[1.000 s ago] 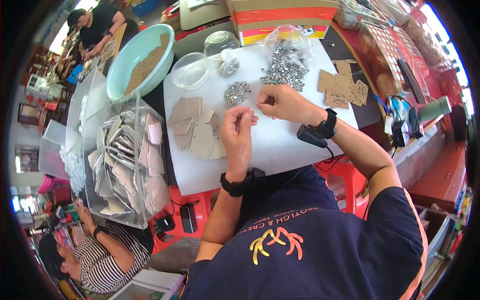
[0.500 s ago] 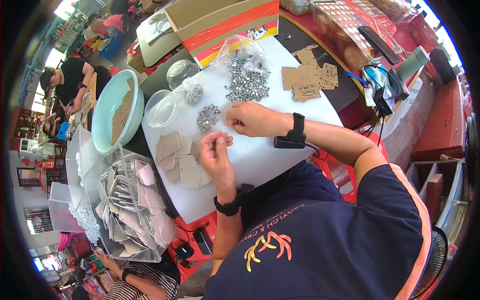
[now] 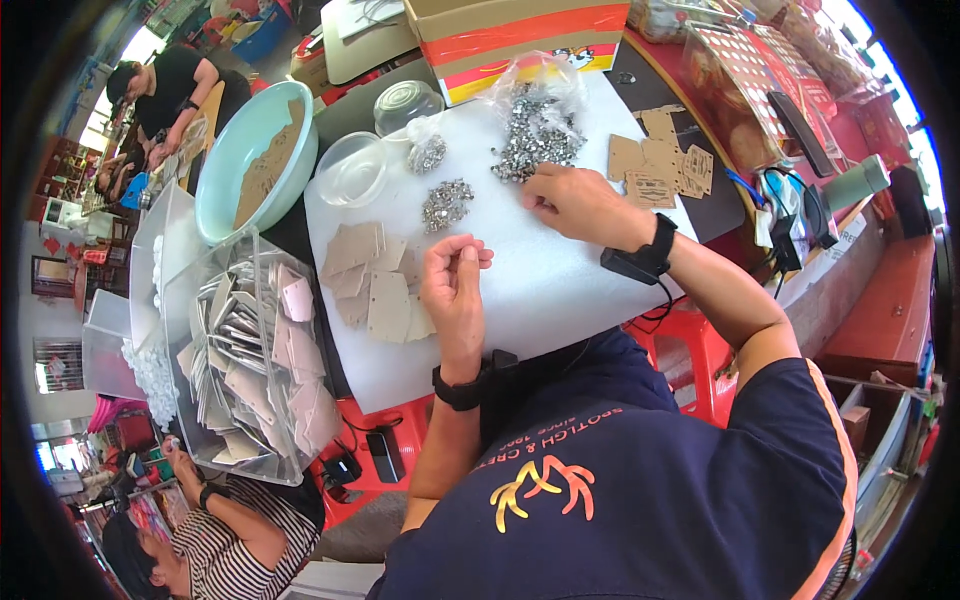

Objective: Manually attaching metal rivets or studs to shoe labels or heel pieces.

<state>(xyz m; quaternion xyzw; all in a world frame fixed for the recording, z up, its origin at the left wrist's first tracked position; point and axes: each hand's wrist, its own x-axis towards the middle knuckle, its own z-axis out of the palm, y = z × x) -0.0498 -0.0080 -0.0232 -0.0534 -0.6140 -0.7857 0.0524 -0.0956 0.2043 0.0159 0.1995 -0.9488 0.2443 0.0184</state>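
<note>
My left hand [image 3: 456,290] is raised over the white foam sheet [image 3: 505,285], its fingers curled together and the thumb pressed against them. Whatever it may hold is too small to make out. My right hand [image 3: 585,207] is just below the large pile of small silvery metal pieces [image 3: 540,140], fingers bent inward in a pinch; the fingertips' contents are hidden. A smaller heap of metal pieces [image 3: 447,204] lies beyond my left hand. Flat grey-beige card tags [image 3: 388,300] overlap to the left of that hand. Printed brown cards [image 3: 655,165] lie to the right of the large pile.
A clear bin [image 3: 265,375] full of tags stands at the left, below a pale green basin [image 3: 215,190]. Clear plastic bowls [image 3: 352,170] and an orange-striped carton [image 3: 520,45] border the far side. Co-workers sit at upper left and lower left.
My right hand has moved away from my left, rightward and up to the large pile's lower edge. The left hand keeps nearly the same pose. The whole view has shifted.
</note>
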